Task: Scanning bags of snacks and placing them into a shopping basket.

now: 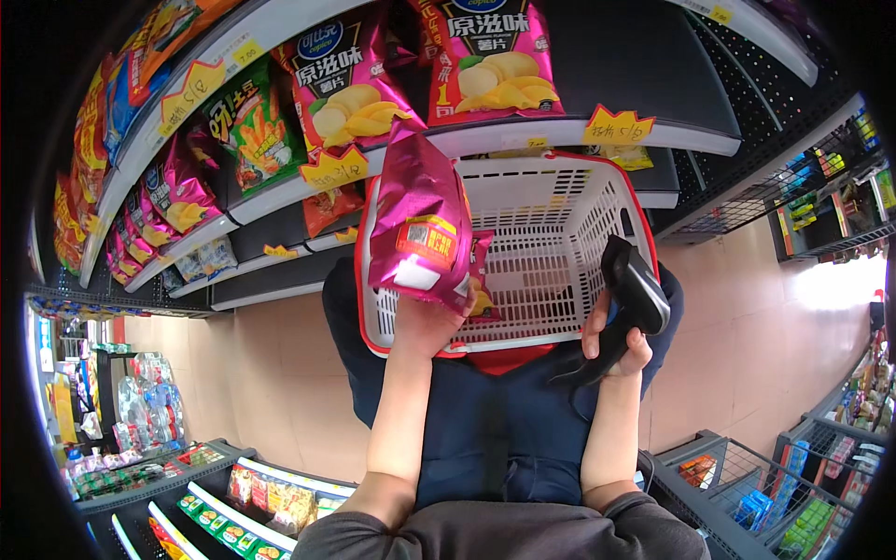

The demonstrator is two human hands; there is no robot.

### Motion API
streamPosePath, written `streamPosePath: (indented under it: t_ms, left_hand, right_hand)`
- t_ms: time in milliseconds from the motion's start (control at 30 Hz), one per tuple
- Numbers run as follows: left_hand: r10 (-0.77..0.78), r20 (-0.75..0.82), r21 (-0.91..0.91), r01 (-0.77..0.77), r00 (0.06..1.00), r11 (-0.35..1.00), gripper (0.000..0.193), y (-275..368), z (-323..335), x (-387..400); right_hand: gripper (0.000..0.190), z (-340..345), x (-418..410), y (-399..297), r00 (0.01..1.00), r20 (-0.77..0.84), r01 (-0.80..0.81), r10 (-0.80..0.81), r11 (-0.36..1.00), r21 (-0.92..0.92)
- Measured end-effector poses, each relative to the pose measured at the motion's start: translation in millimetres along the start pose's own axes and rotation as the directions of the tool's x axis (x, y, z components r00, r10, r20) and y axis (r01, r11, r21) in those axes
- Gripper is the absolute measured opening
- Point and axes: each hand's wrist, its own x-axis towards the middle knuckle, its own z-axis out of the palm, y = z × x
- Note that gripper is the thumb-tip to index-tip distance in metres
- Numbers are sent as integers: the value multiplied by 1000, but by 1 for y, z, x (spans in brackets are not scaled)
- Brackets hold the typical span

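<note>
My left hand [428,323] grips the lower end of a magenta bag of potato chips [424,199], held up over the left side of a shopping basket. A printed code and a white patch show on the bag's near face. The white plastic shopping basket [535,329] with a red rim sits at my lap. Inside it, partly hidden by the held bag, lies another magenta chip bag [483,280]. My right hand [616,346] is closed around the handle of a black handheld barcode scanner [633,287], above the basket's near right corner.
Ahead, a store shelf [504,140] carries pink chip bags [493,66], a green snack bag [255,129] and yellow handwritten price tags [619,126]. Tiled floor [280,378] lies around me. Behind me stand a snack rack [238,521] and a wire-sided shelf [756,483].
</note>
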Motion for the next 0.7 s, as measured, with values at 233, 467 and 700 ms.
streamPosePath:
  t_ms: [233, 467, 700]
  left_hand:
    - [-126, 57, -18, 127, 990, 992, 33, 2, 3, 1]
    - [-179, 159, -127, 200, 971, 972, 30, 5, -4, 1]
    - [-192, 158, -66, 204, 969, 977, 30, 4, 1, -2]
  right_hand:
    - [65, 13, 3, 13, 985, -76, -171, 154, 930, -325]
    - [64, 28, -2, 25, 944, -96, -328, 315, 920, -215]
    - [59, 41, -4, 35, 865, -7, -476, 502, 815, -330]
